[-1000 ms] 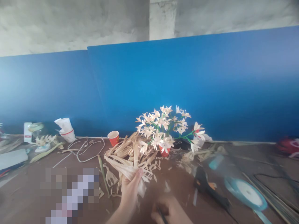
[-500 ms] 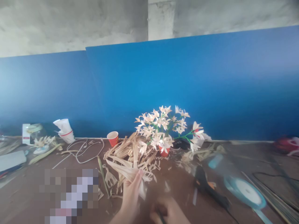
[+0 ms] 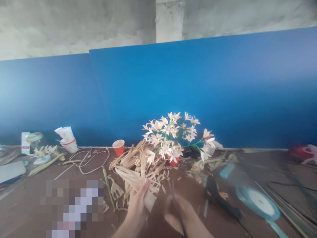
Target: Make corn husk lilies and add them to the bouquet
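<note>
My left hand (image 3: 138, 201) pinches a pale dried corn husk (image 3: 131, 178) between thumb and fingers, its lower end sticking out below the thumb. To the right, my right hand (image 3: 182, 211) is closed around slim dark scissors (image 3: 175, 201), blurred by motion, their tips pointing up and away from me. The blades are apart from the husk. Just beyond my hands lies a heap of dried husks (image 3: 128, 158) with cut scraps (image 3: 116, 190) around it. White husk flowers (image 3: 170, 129) on green stems rise from a red cup (image 3: 172, 160) behind.
A black glue gun (image 3: 218, 198) and a roll of light-blue ribbon (image 3: 260, 203) lie at right. An upright red paper cup (image 3: 119, 147), a white cable (image 3: 86, 162) and a white cup with rolled paper (image 3: 68, 142) stand at back left. A blue panel (image 3: 158, 82) borders the table.
My right hand has lifted and turned, so the scissors now point up near the husk. The husk in my left hand has shifted and tilted slightly.
</note>
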Demonstrator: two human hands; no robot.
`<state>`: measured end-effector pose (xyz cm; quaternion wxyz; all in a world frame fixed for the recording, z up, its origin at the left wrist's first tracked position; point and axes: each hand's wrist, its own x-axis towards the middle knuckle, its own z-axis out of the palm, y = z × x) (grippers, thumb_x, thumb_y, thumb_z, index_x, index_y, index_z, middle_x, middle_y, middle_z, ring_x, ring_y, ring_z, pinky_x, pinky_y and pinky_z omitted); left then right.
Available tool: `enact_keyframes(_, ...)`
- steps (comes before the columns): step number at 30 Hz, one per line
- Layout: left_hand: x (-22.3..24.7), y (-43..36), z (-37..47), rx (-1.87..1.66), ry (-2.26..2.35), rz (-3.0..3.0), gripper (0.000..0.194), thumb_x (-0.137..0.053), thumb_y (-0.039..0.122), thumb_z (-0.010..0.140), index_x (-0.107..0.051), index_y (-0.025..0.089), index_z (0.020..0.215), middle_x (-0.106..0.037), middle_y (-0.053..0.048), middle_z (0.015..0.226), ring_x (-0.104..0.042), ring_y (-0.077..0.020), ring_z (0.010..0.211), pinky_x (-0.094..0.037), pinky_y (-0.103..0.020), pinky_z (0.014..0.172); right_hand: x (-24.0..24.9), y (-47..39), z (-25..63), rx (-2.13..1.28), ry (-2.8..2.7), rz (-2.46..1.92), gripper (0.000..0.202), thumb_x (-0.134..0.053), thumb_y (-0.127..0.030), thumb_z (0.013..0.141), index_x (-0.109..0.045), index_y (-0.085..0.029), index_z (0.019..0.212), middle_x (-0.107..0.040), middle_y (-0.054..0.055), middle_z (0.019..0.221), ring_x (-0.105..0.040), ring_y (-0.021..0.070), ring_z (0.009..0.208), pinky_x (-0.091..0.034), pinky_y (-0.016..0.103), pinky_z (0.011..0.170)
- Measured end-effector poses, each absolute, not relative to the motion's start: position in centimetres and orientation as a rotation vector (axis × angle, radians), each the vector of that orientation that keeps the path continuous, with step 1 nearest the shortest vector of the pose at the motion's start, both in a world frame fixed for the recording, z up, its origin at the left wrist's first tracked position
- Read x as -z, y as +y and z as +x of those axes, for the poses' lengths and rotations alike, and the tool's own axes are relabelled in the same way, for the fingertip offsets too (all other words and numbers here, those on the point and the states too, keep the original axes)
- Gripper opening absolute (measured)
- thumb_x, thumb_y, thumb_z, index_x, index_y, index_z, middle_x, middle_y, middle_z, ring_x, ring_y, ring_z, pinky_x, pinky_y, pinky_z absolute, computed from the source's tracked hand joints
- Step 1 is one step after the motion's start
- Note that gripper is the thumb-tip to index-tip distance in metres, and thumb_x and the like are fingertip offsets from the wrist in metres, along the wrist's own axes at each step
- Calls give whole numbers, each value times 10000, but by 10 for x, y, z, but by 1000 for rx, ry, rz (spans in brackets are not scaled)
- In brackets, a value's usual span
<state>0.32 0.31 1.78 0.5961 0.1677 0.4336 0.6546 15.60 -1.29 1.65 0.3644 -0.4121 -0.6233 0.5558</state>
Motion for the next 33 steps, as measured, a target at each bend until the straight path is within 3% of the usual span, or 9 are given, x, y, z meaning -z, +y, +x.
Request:
enact_keyframes(5,-18,-8,21,-1411,993,444,300,-808,329,495,-672,110,649,-684,-66,541,-634,-192,488,-500,-275,504,6,-11,144,-1366,-1328,-1006,386,-715,-480,576,-524,-202,766,-572,16,672,-546,159,604,-461,251,544)
enact_keyframes(12,-9,-10,25,-1351,989,533,314,-804,362,484,-685,100,610,-690,-93,546,-624,-190,486,-493,-283,524,15,-11,139,-1351,-1154,-1004,402,-738,-451,601,-500,-203,811,-596,1,749,-573,143,696,-475,248,693)
enact_keyframes(17,-10,-9,23,-1340,1005,534,311,-795,368,503,-679,97,601,-683,-91,533,-614,-186,468,-479,-279,502,17,-11,140,-1326,-1209,-1076,418,-709,-489,614,-513,-193,834,-572,3,675,-567,150,621,-477,242,578)
enact_keyframes(21,-19,-3,13,-1474,1049,452,258,-776,328,558,-671,113,655,-663,-39,514,-602,-159,457,-475,-253,488,19,-8,148,-1140,-1337,-1168,323,-679,-410,649,-530,-178,817,-567,-2,655,-547,132,576,-461,214,537)
enact_keyframes(25,-16,8,-3,-1556,1109,447,284,-778,305,565,-681,121,759,-699,-49,641,-648,-175,603,-492,-246,593,12,-2,169,-906,-1649,-1329,158,-555,-237,715,-571,-186,864,-625,9,671,-582,144,598,-453,209,558)
enact_keyframes(33,-16,8,-4,-1528,1257,570,289,-748,347,577,-676,115,732,-648,-19,588,-597,-155,569,-442,-226,528,-9,8,189,-777,-1864,-1511,254,-417,-161,746,-602,-191,918,-692,58,843,-646,196,808,-452,267,742)
